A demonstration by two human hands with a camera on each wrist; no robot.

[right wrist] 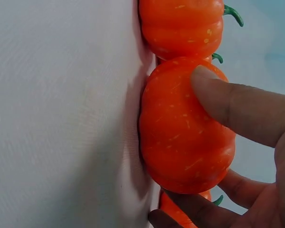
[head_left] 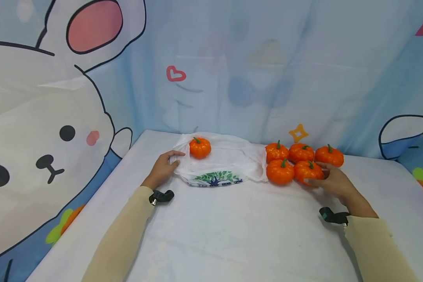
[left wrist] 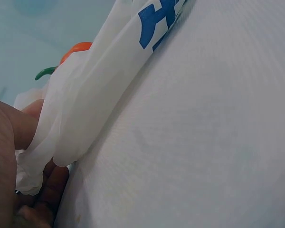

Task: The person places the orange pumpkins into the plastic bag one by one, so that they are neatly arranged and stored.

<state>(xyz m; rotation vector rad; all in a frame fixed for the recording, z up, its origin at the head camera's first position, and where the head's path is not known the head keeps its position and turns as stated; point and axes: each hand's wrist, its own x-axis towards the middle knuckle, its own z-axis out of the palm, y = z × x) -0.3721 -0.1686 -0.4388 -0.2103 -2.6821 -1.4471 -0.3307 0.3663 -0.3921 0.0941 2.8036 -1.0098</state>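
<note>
A white plastic bag (head_left: 232, 156) with a green and blue tree print lies flat on the table. My left hand (head_left: 163, 168) pinches its left edge between thumb and fingers; a fold of the bag (left wrist: 80, 109) shows there in the left wrist view. One small orange toy pumpkin (head_left: 200, 149) with a green stem sits at the bag's left part, near that hand. My right hand (head_left: 338, 186) grips another toy pumpkin (right wrist: 187, 137), at the front right of a group, thumb on the near side and fingers around the far side. That pumpkin appears to rest on the table.
Several more pumpkins stand close together at the bag's right end, a back row with a middle pumpkin (head_left: 299, 152) and a front one (head_left: 280, 172) beside the gripped one. A white cloth covers the table (head_left: 232, 231). Behind hangs a printed blue curtain (head_left: 268, 78).
</note>
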